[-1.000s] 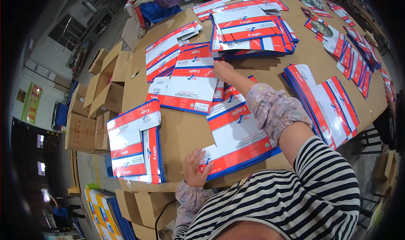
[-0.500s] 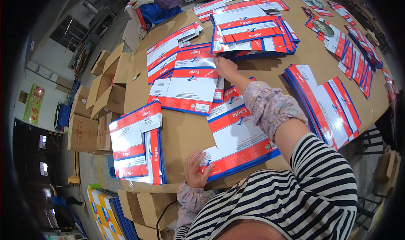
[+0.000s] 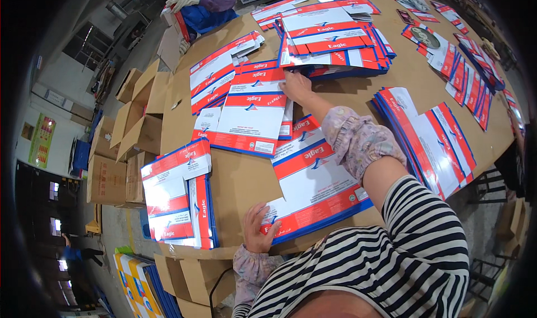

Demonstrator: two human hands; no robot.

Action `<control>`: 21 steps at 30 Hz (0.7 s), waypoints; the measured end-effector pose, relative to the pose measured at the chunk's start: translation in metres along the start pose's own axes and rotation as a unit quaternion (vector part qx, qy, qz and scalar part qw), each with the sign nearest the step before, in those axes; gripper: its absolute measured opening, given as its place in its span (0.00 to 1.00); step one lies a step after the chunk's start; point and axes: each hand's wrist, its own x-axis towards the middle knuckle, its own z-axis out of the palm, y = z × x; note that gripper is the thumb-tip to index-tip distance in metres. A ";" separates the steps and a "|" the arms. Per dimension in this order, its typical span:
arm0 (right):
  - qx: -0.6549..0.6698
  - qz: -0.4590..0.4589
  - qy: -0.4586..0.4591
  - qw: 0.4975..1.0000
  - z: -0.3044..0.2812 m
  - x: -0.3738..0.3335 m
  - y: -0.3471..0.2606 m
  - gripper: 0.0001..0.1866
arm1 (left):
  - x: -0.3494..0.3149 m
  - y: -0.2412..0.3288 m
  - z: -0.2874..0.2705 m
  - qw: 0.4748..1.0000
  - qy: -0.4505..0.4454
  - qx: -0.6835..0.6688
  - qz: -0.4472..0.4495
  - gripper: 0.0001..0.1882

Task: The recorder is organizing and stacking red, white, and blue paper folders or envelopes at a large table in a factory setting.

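Flat printed carton blanks in red, white and blue lie in stacks on the table. My left hand (image 3: 258, 228) rests at the left edge of the near carton stack (image 3: 321, 186), its fingers spread and the thumb on the printed corner. Farther up, my right hand (image 3: 296, 86) is closed with bent fingers at the right edge of the middle carton stack (image 3: 251, 108). It is just below the overhang of a taller, fanned carton stack (image 3: 327, 30). The fingertips are partly hidden, so what they grip cannot be made out.
More blanks lie at the left (image 3: 178, 192), the right (image 3: 428, 142) and the far right, where a round tin-like object (image 3: 425, 37) rests on them. Open cardboard boxes (image 3: 134, 133) stand left of the brown table (image 3: 240, 175). A gloved co-worker (image 3: 207, 7) handles a carton at the far left.
My right hand has shifted slightly up and left, its fingers now more bent at the cartons' edge. The left hand stays at the near stack. The whole view has shifted slightly.
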 end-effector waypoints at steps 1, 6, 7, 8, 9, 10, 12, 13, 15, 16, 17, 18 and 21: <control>0.017 0.009 0.006 1.000 0.000 0.000 -0.002 0.24 | 0.001 0.000 0.000 1.000 -0.001 -0.001 -0.001 0.26; 0.061 0.019 0.024 0.998 -0.005 0.000 0.000 0.24 | 0.002 0.003 0.000 1.000 -0.001 -0.017 -0.018 0.25; 0.060 0.019 0.022 0.998 -0.006 -0.001 -0.001 0.24 | 0.002 0.003 -0.001 1.000 -0.002 -0.018 -0.021 0.25; 0.060 0.021 0.017 0.998 -0.007 -0.001 -0.002 0.25 | 0.003 0.003 -0.002 1.000 -0.003 -0.018 -0.023 0.25; 0.060 0.023 0.014 0.998 -0.007 0.001 0.002 0.26 | 0.004 0.004 -0.002 1.000 -0.003 -0.019 -0.023 0.25; 0.058 0.023 0.014 0.998 -0.008 0.002 0.005 0.26 | 0.005 0.003 -0.002 1.000 -0.002 -0.020 -0.023 0.25; 0.080 0.024 0.054 0.995 -0.008 0.003 0.011 0.24 | 0.007 0.003 -0.002 1.000 0.004 -0.009 -0.006 0.27; 0.079 0.024 0.056 0.995 -0.009 0.005 0.014 0.24 | 0.008 0.002 -0.002 1.000 0.005 -0.011 -0.004 0.27; 0.080 0.007 0.020 0.997 -0.015 0.009 0.018 0.28 | 0.009 0.002 -0.002 1.000 -0.003 0.008 0.010 0.27; 0.078 0.007 0.023 0.997 -0.018 0.009 0.019 0.28 | 0.010 0.001 -0.003 1.000 -0.002 0.006 0.014 0.27; 0.069 0.002 -0.016 0.997 -0.022 0.009 0.020 0.30 | 0.012 0.002 -0.004 0.999 -0.017 0.030 0.024 0.27; 0.059 -0.002 -0.055 0.997 -0.026 0.007 0.021 0.33 | 0.013 0.002 -0.004 0.998 -0.032 0.052 0.035 0.27; -0.008 -0.045 -0.094 0.995 -0.034 -0.034 0.011 0.35 | 0.011 0.008 -0.005 0.992 -0.049 0.109 0.051 0.27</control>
